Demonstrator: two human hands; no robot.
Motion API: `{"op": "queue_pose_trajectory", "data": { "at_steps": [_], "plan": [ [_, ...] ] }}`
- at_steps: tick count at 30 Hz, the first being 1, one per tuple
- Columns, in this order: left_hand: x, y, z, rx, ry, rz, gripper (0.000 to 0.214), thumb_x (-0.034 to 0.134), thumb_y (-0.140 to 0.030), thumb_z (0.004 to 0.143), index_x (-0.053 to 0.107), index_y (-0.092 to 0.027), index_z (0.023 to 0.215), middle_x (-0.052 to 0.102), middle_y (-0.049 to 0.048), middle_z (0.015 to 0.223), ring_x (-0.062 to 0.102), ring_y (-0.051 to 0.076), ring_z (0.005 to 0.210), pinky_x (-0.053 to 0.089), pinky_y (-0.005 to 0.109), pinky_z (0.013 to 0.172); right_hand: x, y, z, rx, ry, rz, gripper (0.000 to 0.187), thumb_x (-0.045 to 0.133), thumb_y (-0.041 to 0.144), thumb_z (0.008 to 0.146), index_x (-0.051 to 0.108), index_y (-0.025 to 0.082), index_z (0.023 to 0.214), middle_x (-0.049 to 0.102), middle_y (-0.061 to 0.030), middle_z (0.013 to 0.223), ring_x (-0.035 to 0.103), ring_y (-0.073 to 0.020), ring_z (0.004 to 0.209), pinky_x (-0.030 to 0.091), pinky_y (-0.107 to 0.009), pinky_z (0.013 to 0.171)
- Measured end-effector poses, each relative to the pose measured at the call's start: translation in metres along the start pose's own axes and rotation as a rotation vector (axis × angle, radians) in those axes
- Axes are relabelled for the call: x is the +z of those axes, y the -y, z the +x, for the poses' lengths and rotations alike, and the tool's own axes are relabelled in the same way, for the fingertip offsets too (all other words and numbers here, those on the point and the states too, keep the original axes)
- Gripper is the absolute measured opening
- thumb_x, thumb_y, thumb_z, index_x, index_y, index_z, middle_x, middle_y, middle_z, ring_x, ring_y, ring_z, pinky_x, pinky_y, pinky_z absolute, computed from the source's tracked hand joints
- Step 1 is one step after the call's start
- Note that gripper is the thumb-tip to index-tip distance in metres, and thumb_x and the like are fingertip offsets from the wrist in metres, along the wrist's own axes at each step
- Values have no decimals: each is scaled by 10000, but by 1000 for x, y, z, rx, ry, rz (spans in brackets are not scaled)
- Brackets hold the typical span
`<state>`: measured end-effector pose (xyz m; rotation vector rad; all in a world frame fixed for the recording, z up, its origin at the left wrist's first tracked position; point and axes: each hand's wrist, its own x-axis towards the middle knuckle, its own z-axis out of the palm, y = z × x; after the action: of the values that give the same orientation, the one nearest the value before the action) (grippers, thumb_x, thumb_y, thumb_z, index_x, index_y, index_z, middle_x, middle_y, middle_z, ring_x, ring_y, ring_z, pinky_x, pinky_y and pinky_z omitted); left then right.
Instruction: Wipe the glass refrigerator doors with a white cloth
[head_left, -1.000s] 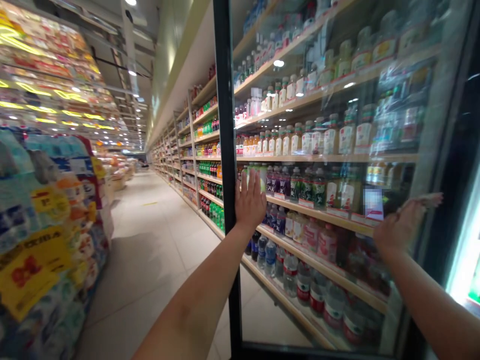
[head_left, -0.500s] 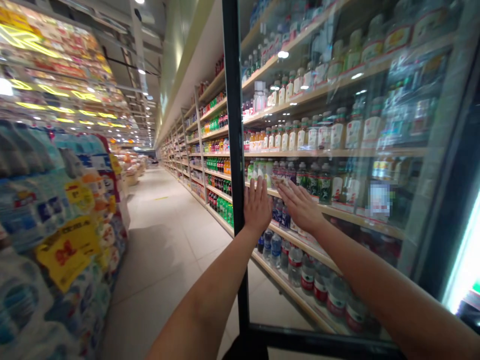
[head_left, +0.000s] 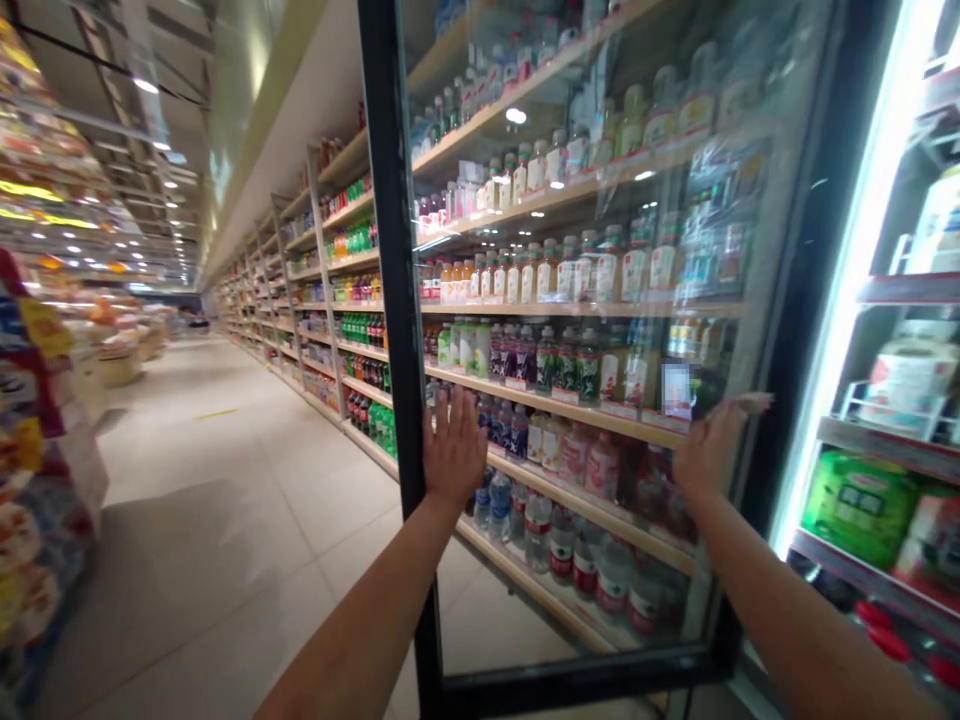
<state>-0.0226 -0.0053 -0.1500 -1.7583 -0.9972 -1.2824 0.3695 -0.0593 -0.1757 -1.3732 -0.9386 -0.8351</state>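
A tall glass fridge door [head_left: 386, 250] with a black frame stands swung out in front of me. My left hand [head_left: 454, 445] lies flat against the glass, fingers up, beside the frame's left upright. My right hand [head_left: 709, 450] presses the glass near the door's hinge side. A thin pale strip shows at its fingertips, too blurred to name. Through the glass I see long shelves of bottled drinks [head_left: 570, 280].
The lit fridge interior [head_left: 870, 300] is at the right, with a green pack [head_left: 855, 505] and white tubs on wire shelves. Drink shelves [head_left: 360, 330] run down the aisle. A stacked goods display [head_left: 37, 450] is at the left across the tiled floor [head_left: 225, 500].
My right hand swept left to beside my left hand, then back to the door's right side. The view turned right, bringing the lit fridge interior into sight.
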Motion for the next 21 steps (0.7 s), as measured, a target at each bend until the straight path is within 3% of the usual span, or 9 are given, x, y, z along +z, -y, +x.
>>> {"op": "queue_pose_trajectory", "data": {
  "at_steps": [2, 6, 9, 12, 14, 18, 21],
  "plan": [
    [2, 1, 0, 19, -24, 12, 688, 474, -254, 1040, 179, -105, 1643, 247, 189, 1648, 83, 321, 1555, 168, 589, 1291, 16, 47, -26, -72, 22, 36, 669, 259, 236, 1008, 132, 125, 1655, 240, -180, 1677, 189, -294, 1576, 286, -605, 1247],
    [5, 4, 1, 52, -75, 31, 674, 460, -263, 1058, 174, -66, 1636, 246, 212, 1645, 77, 321, 1561, 149, 572, 1291, 36, 148, -85, -415, 232, 151, 737, 321, 111, 981, 61, 186, 1667, 251, -118, 1687, 139, -262, 1590, 252, -564, 1267],
    [6, 4, 2, 54, -85, 26, 665, 473, -265, 1057, 205, -54, 1627, 263, 214, 1639, 65, 316, 1564, 145, 569, 1291, 37, 180, -105, -737, 355, 124, 740, 397, 63, 939, 223, 189, 1648, 370, -56, 1642, 115, -242, 1594, 231, -479, 1285],
    [6, 4, 2, 59, -82, 12, 636, 476, -260, 1054, 259, -42, 1611, 275, 222, 1632, 70, 318, 1564, 159, 574, 1287, 28, 164, -91, -915, 416, 93, 689, 445, 71, 930, 357, 192, 1603, 426, -30, 1611, 153, -222, 1588, 219, -434, 1293],
    [5, 4, 2, 63, -91, 8, 613, 482, -256, 1051, 308, -28, 1592, 290, 231, 1623, 79, 320, 1564, 160, 567, 1289, 19, 137, -71, -893, 391, 70, 682, 439, 73, 936, 362, 200, 1602, 455, -46, 1593, 188, -219, 1580, 231, -442, 1290],
    [4, 3, 2, 52, -81, 0, 586, 495, -247, 1038, 373, -13, 1561, 316, 240, 1610, 94, 328, 1562, 164, 577, 1287, 1, 75, -34, -614, 272, 74, 674, 400, 120, 974, 289, 220, 1631, 431, -93, 1605, 236, -238, 1567, 297, -511, 1264],
    [4, 3, 2, 47, -69, 1, 573, 492, -240, 1034, 394, -1, 1546, 329, 247, 1605, 94, 333, 1562, 163, 583, 1286, -3, 50, -22, -326, 150, 103, 671, 339, 138, 990, 219, 196, 1647, 324, -131, 1656, 227, -259, 1568, 304, -580, 1250]
  ]
}}
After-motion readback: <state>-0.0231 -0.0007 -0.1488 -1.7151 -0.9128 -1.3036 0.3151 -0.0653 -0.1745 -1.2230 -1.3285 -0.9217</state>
